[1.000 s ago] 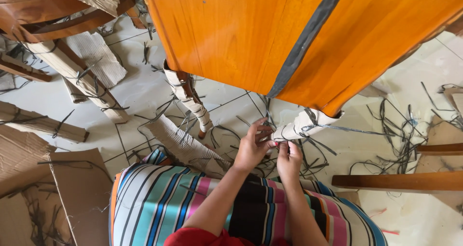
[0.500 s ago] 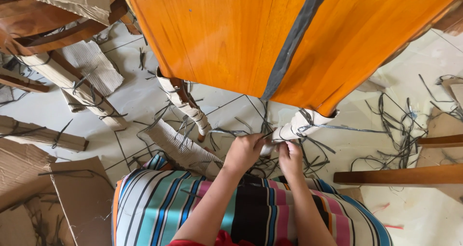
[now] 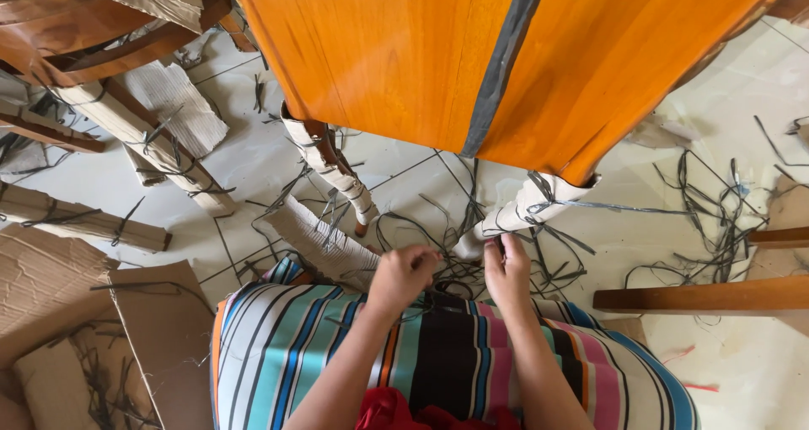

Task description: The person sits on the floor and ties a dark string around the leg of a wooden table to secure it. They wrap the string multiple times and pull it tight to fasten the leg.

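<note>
- lying at the far left on the tiled floor (image 3: 253, 156): flattened cardboard sheets (image 3: 50, 287) and wrapped wooden parts (image 3: 135, 131), each bound with dark strapping.
- resting further in, a second wrapped table leg (image 3: 333, 165) stands apart from the hands, its wrapping partly loose.
- left hand (image 3: 403, 274) sits over the striped fabric (image 3: 337, 346) on the lap, fingers curled into a near fist; it seems to pinch a dark plastic strap (image 3: 438, 266), though the grip itself is hidden.
- right hand (image 3: 506, 266) is at the foot of the nearer wrapped leg (image 3: 522, 215) under the orange wooden tabletop (image 3: 472, 51), fingers bent and closed on the wrapping's lower edge or a strap there; i cannot tell which.
- loose cut straps (image 3: 716, 219) litter the floor to the right, near a bare wooden rail (image 3: 699, 295).
- risks, as i judge them: a taut strap could snap back at the fingers if pulled hard; a sharp tug could tip the table; loose straps could snag feet.
</note>
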